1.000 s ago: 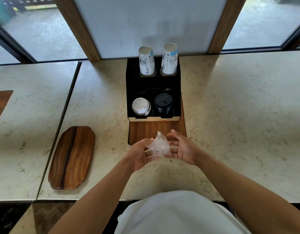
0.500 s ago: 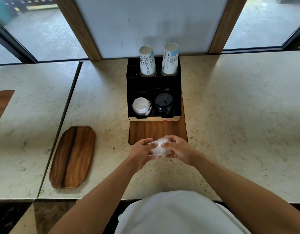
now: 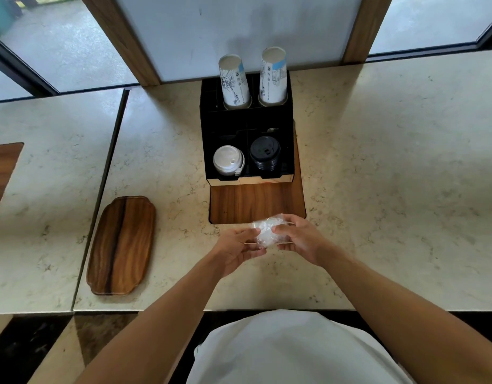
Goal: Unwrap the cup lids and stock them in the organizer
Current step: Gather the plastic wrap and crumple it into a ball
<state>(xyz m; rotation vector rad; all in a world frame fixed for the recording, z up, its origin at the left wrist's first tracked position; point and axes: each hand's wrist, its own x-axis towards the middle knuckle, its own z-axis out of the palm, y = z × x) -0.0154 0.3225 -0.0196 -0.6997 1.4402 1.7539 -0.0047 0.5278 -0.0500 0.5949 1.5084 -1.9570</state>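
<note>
A black organizer [image 3: 206, 139] stands at the back of the counter. Its front left compartment holds a stack of white lids [image 3: 227, 159]. Black lids [image 3: 264, 152] fill the front right compartment. Two stacks of paper cups [image 3: 235, 81] rise from the back slots. Just in front of the organizer's wooden base, my left hand [image 3: 233, 249] and my right hand [image 3: 300, 239] both grip a crumpled ball of clear plastic wrap [image 3: 265, 231], pressed between them.
A wooden tray [image 3: 121, 245] lies on the counter to the left. The organizer rests on a wooden board [image 3: 256, 203]. A seam [image 3: 101, 198] divides the marble counter; the counter's front edge runs just below my forearms. Windows line the back.
The loose plastic wrap that stuck up between my hands has been squeezed into a tight ball. Both hands have closed around it and shifted slightly forward.
</note>
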